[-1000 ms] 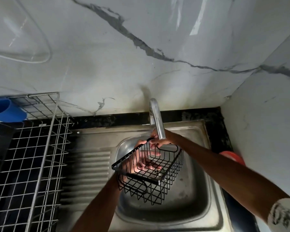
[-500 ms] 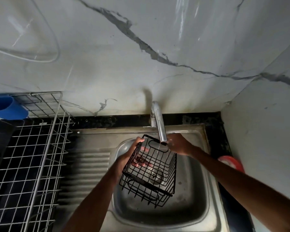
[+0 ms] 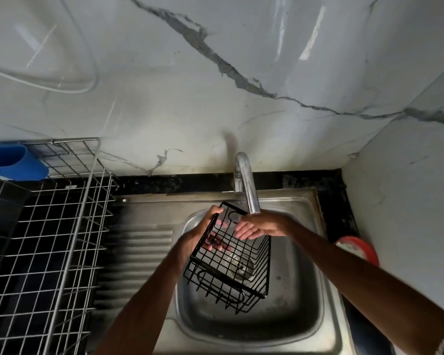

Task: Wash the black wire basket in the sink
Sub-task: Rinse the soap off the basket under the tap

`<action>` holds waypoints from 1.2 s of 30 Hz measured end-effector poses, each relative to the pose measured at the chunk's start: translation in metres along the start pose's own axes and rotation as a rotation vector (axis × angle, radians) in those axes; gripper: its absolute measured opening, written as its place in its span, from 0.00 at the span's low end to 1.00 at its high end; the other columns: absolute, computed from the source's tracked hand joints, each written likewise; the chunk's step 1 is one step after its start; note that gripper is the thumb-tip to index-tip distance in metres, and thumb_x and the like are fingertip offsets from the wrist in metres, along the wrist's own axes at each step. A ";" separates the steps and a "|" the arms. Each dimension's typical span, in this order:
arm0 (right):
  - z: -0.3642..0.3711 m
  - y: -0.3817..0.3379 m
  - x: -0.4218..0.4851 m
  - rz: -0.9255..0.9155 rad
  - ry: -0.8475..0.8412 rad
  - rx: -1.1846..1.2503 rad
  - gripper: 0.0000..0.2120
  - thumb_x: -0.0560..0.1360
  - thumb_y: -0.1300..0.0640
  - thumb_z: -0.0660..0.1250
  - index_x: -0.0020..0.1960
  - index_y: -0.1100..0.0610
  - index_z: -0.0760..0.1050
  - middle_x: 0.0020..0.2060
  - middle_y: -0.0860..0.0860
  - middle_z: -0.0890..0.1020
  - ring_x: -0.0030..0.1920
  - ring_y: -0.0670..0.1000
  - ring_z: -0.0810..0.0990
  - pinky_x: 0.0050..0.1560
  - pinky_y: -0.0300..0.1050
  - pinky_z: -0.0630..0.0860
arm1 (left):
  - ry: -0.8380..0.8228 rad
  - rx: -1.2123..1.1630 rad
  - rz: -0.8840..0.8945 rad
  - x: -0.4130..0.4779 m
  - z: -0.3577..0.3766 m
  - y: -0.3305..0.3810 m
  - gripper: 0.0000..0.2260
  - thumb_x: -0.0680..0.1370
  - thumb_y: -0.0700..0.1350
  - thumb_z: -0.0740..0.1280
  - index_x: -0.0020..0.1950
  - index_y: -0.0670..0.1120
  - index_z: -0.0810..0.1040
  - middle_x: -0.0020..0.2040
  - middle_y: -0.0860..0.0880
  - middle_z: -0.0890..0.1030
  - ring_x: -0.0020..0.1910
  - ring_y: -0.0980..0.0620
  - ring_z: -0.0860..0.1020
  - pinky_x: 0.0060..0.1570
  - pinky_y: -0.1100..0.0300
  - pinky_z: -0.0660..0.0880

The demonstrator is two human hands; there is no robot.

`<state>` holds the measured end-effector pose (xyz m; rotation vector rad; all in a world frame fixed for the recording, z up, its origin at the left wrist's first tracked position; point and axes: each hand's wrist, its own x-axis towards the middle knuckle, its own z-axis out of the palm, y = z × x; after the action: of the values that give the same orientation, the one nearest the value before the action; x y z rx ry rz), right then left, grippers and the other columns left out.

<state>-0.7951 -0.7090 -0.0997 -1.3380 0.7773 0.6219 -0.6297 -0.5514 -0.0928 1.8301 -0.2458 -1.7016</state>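
Setting: marble-look wall behind steel sink (image 3: pixel 328 298), tap (image 3: pixel 246 185) at back rim.
Basket: black wire basket (image 3: pixel 231 257) tilted over sink bowl, under tap spout.
Handling: prob. light, stiff, slick when wet; best held by rim wires.
Left hand (image 3: pixel 203 234): fingers wrapped round rim nearest tap.
Right hand (image 3: pixel 259 226): fingers spread loose inside basket, rubbing, not gripping.

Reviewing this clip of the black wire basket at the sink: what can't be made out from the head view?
- Water flow: no stream is discernible below the chrome faucet spout; too faint to tell.
- Red round object: partly hidden behind the right forearm, so what it is stays unclear.
- Blue plastic container: cut off by the left edge.
- Left hand: fingers seen only through the black wire basket.
- Right hand: whether it grips or rubs the wires is unclear.
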 end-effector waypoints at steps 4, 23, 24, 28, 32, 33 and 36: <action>-0.001 -0.005 -0.006 0.034 0.047 -0.180 0.26 0.87 0.46 0.49 0.66 0.64 0.77 0.61 0.60 0.83 0.60 0.55 0.83 0.64 0.50 0.78 | -0.020 0.166 -0.003 -0.008 0.015 0.016 0.35 0.78 0.74 0.53 0.70 0.49 0.75 0.58 0.33 0.84 0.33 0.49 0.83 0.28 0.65 0.72; -0.004 0.011 -0.007 -0.003 0.271 0.052 0.12 0.82 0.60 0.65 0.59 0.67 0.79 0.57 0.61 0.84 0.61 0.58 0.82 0.63 0.48 0.79 | 0.202 0.357 0.271 -0.009 0.018 0.012 0.41 0.65 0.83 0.55 0.61 0.54 0.76 0.65 0.45 0.79 0.57 0.42 0.82 0.63 0.37 0.76; -0.003 0.009 -0.011 -0.026 0.303 0.038 0.10 0.82 0.60 0.66 0.57 0.66 0.80 0.56 0.61 0.84 0.58 0.57 0.84 0.61 0.47 0.80 | 0.225 0.364 0.283 -0.013 0.020 0.012 0.42 0.65 0.83 0.56 0.61 0.52 0.75 0.62 0.45 0.80 0.54 0.43 0.83 0.61 0.40 0.77; 0.002 0.002 -0.018 -0.186 0.660 -0.384 0.10 0.80 0.62 0.69 0.39 0.57 0.76 0.38 0.51 0.81 0.40 0.45 0.80 0.47 0.40 0.77 | 0.329 0.384 0.335 -0.024 0.023 0.013 0.35 0.73 0.74 0.57 0.64 0.47 0.74 0.49 0.43 0.82 0.39 0.48 0.84 0.31 0.58 0.77; 0.010 0.025 -0.013 -0.394 0.651 -0.644 0.12 0.80 0.62 0.66 0.63 0.59 0.79 0.55 0.54 0.81 0.53 0.52 0.82 0.55 0.44 0.79 | 0.452 0.347 0.314 -0.022 0.013 0.010 0.33 0.74 0.73 0.61 0.67 0.49 0.69 0.47 0.42 0.84 0.37 0.44 0.85 0.31 0.51 0.81; 0.014 0.031 -0.012 -0.491 0.601 -0.744 0.15 0.80 0.62 0.66 0.67 0.58 0.76 0.59 0.53 0.80 0.56 0.51 0.81 0.57 0.42 0.79 | 0.458 0.352 0.315 -0.022 0.011 0.011 0.33 0.75 0.73 0.62 0.67 0.49 0.69 0.47 0.43 0.84 0.37 0.44 0.86 0.31 0.51 0.81; 0.021 0.040 -0.003 -0.642 0.464 -1.072 0.20 0.82 0.57 0.65 0.73 0.58 0.71 0.73 0.57 0.72 0.74 0.55 0.69 0.75 0.49 0.66 | 0.449 0.361 0.322 -0.024 0.009 0.015 0.30 0.76 0.71 0.62 0.66 0.49 0.69 0.43 0.43 0.84 0.33 0.47 0.83 0.30 0.54 0.78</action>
<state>-0.8253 -0.6820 -0.1202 -2.6354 0.2785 0.1666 -0.6377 -0.5535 -0.0638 2.2315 -0.6482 -1.0426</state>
